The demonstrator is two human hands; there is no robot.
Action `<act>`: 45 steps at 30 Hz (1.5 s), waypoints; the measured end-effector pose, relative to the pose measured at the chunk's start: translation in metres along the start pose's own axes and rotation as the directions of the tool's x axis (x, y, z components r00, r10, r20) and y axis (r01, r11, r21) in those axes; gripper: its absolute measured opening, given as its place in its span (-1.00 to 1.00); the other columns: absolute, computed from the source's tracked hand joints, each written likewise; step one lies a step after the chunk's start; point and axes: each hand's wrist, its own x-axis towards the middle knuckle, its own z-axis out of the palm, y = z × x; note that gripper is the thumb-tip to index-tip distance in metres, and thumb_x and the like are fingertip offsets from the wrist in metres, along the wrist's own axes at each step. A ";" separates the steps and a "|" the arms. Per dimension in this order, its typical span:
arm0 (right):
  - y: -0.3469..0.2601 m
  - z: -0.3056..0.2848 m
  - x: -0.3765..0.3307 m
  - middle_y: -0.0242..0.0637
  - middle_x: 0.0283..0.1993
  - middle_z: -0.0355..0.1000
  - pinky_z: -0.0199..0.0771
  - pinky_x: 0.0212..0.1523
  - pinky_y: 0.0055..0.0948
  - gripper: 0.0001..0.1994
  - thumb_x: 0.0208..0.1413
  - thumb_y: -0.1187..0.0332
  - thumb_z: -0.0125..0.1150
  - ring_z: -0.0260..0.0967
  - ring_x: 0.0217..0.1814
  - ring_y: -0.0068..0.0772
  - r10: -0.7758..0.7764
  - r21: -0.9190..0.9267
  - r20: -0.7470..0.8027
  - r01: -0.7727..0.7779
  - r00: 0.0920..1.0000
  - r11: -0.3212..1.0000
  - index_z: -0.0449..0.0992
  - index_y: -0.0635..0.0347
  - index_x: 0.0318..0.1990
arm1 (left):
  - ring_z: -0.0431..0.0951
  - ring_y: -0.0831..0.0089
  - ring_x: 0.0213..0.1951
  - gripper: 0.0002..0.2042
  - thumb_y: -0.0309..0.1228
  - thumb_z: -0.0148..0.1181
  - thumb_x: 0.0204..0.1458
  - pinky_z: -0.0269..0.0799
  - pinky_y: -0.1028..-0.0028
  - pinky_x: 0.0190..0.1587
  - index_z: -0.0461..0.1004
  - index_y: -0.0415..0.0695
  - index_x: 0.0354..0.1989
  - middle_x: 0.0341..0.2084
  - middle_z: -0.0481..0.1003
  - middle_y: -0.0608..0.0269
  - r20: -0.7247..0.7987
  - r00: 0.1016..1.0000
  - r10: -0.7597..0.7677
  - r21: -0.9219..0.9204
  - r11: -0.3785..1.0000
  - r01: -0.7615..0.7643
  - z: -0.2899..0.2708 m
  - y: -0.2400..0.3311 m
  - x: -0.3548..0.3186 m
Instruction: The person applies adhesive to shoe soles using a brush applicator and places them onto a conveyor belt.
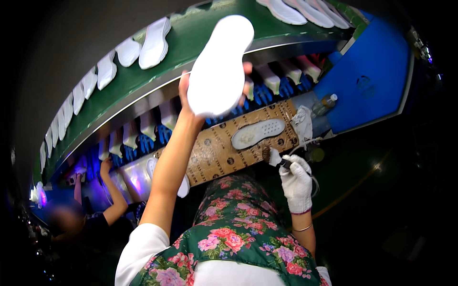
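My bare left hand (192, 113) holds up a white shoe sole (220, 66), its thumb on the left edge and fingertips round the right edge. The sole is raised in front of the green belt. On my right hand (296, 185) is a white knit glove. Its fingers are closed round the dark handle of a brush (275, 158), whose brown bristles point left at the bench's front edge. Just beyond the brush, a grey-white perforated insole-shaped piece (258, 134) lies on the brown printed cardboard (214, 152).
White soles (154, 44) line the curved green belt (191, 35). Below it hang several pale shoe-shaped pieces (168, 116) with blue supports. A crumpled white cloth (302, 125) and a clear bottle (325, 103) sit beside the blue panel (369, 78). Another person's arm (114, 195) reaches in at left.
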 end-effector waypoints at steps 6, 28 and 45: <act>0.033 -0.003 0.008 -0.09 -0.15 0.61 0.58 -0.30 -0.55 -0.84 0.11 0.61 0.26 0.58 -0.25 -0.36 -0.012 -0.185 -0.181 -0.022 0.984 0.982 0.63 0.32 -0.15 | 0.00 -0.39 0.41 -0.23 0.19 -0.25 0.32 0.09 -0.23 0.40 -0.28 0.03 0.54 0.47 -0.17 -0.27 -0.628 0.777 0.039 -0.233 0.943 -0.236 -0.089 0.012 0.126; 0.070 0.006 0.010 -0.10 -0.16 0.61 0.57 -0.33 -0.58 -0.81 0.12 0.59 0.24 0.59 -0.31 -0.40 0.006 -0.223 -0.264 -0.067 0.965 0.972 0.62 0.40 -0.11 | 0.58 0.08 -0.26 -0.77 -0.37 0.27 0.12 0.49 0.16 -0.17 0.67 0.00 -0.06 -0.30 0.50 0.13 0.069 0.956 0.284 0.560 -0.804 0.198 -0.083 0.065 0.166; 0.082 0.022 0.016 -0.07 -0.16 0.62 0.57 -0.32 -0.58 -0.81 0.12 0.57 0.27 0.57 -0.32 -0.40 0.081 -0.267 -0.188 -0.130 0.979 0.955 0.61 0.40 -0.10 | 0.38 0.09 0.14 -0.23 0.29 0.08 0.09 0.30 0.14 0.14 0.48 -0.21 0.18 0.02 0.42 0.00 -0.253 0.889 0.381 0.207 -0.877 0.435 -0.057 0.112 0.072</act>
